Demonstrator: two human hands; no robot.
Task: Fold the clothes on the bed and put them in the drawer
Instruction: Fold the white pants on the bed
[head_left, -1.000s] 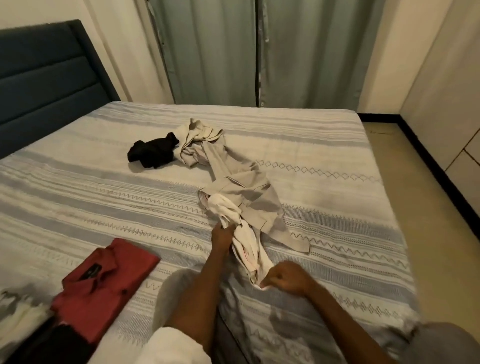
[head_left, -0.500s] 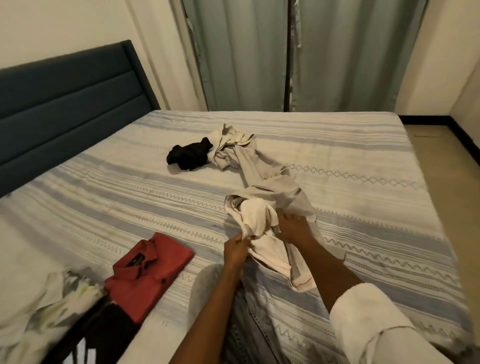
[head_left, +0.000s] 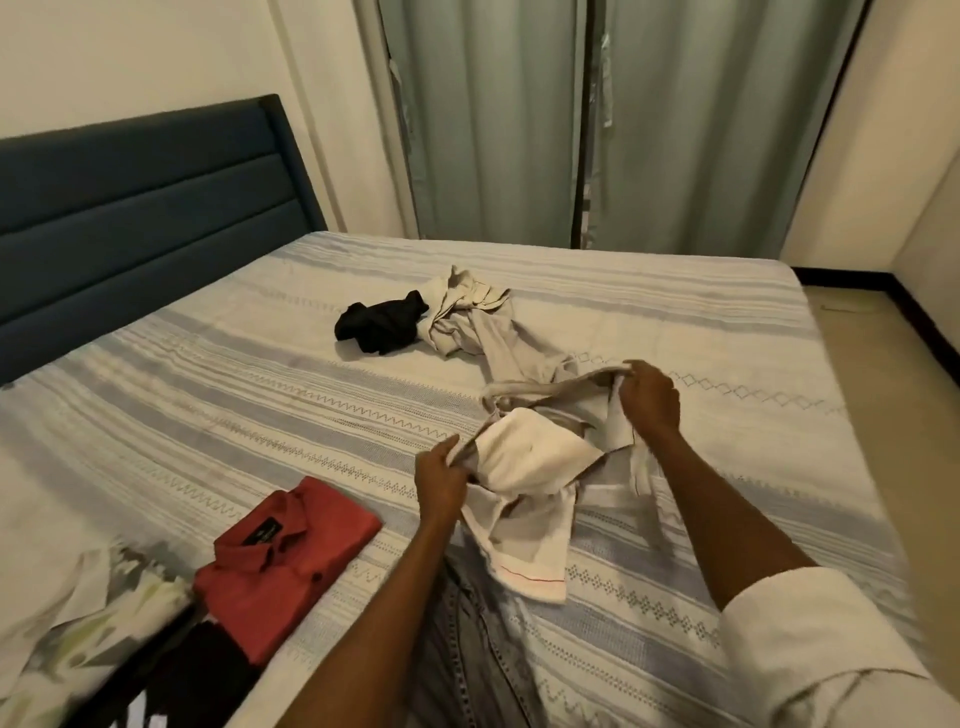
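While the beige trousers (head_left: 540, 415) lie crumpled mid-bed (head_left: 208, 415), pinch the waistband firmly, left hand (head_left: 441, 475) and right hand (head_left: 649, 397) both clenched on its cloth, and pull apart to flatten it. Tuck in the white pocket lining (head_left: 524, 457). Pale, creased, legs trailing toward a black garment (head_left: 382, 327); folded red shirt (head_left: 288, 561) nearby.

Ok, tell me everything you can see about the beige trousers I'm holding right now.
The crumpled beige woven-fabric trousers lie unfolded across the middle of the striped grey-and-white bed cover. Their pale pocket lining shows, turned outward. The left hand and right hand pinch the waist end apart and raise it off the bed. One hem with a thin red stitch line hangs nearest. The far end is bunched beside a small black garment.
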